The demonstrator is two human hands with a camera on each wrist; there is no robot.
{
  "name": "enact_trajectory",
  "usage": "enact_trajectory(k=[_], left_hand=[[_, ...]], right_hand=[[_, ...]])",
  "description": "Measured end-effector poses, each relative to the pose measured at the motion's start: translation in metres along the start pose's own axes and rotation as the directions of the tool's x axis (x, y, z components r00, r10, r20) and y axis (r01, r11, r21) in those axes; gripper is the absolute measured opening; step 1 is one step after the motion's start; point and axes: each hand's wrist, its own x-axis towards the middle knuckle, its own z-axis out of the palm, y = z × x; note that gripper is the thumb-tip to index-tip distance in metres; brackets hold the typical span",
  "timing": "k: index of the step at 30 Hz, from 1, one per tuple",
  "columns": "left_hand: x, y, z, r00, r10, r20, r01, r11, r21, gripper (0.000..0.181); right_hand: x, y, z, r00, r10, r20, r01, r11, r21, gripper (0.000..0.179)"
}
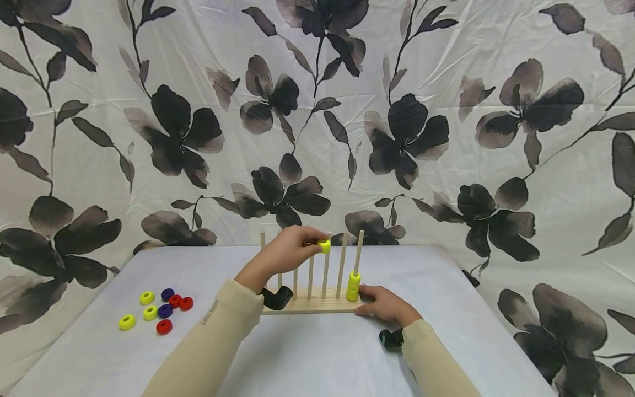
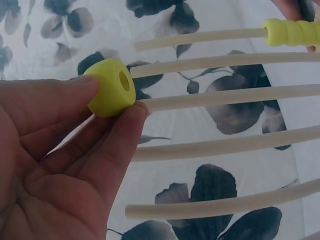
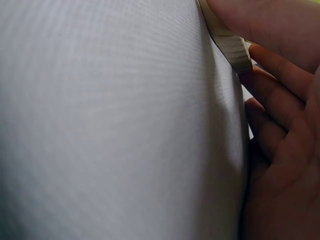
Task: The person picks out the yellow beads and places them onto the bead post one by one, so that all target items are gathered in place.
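Arm stretched forward and raised, a person's left hand (image 1: 288, 249) pinches a yellow bead (image 1: 324, 246) between thumb and fingers near the tops of upright wooden pegs (image 2: 225, 97); the bead's hole faces right in the left wrist view, its axis roughly along the pegs; the right hand (image 1: 387, 305), low at the surface (image 1: 322, 358), grips the wooden base (image 1: 317, 307), which runs lengthwise left to right.

This is a small tabletop spot backed by hanging fabric; whether it belongs to a home or a studio cannot be told. A creased, flower-printed cloth (image 1: 327, 143) fills nine through twelve to three o'clock. Before it, toward six, spreads a white-covered table (image 1: 307, 358), with toy-like rings (image 1: 165, 314) at eight and a wooden peg stand (image 1: 317, 305) at six.
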Motion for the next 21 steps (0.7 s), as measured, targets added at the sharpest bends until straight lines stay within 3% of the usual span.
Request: enact_trajectory(k=[21], left_hand=[[0.029, 0.026, 0.006, 0.999, 0.028, -0.032, -0.029, 0.999, -0.026, 0.032]], right_hand=[[0.001, 0.001, -0.001, 1.000, -0.004, 0.009, 0.004, 1.000, 0.017, 0.075]])
